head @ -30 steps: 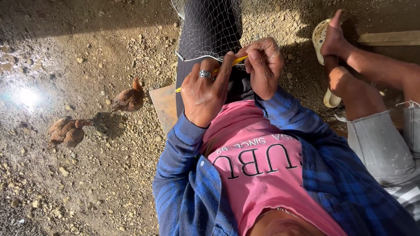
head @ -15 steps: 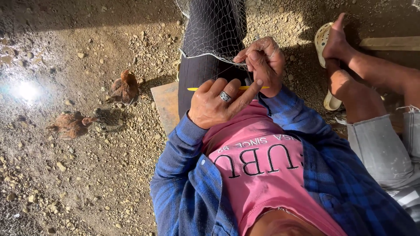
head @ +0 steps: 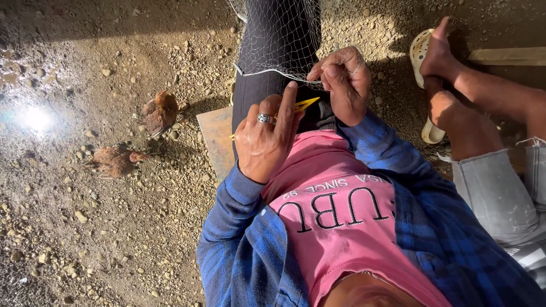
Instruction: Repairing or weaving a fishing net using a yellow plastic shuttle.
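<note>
A yellow netting needle [head: 304,104] lies across the person's lap, over the dark trouser leg, its far tip just below the bound edge of a fine mesh net [head: 281,40] that drapes down over the knee. The left hand [head: 267,136], a ring on one finger, closes around the needle's shaft with the forefinger stretched along it toward the net. The right hand [head: 343,85] is clenched just beside it, fingertips pinching the net's edge cord. A flat board [head: 216,136] sits under the leg on the gravel ground [head: 114,239]. Two small brown chicks [head: 160,112] stand on the gravel near the board's left edge. At the right, another person's bare foot [head: 438,54] rests on a pale sandal [head: 420,54].
</note>
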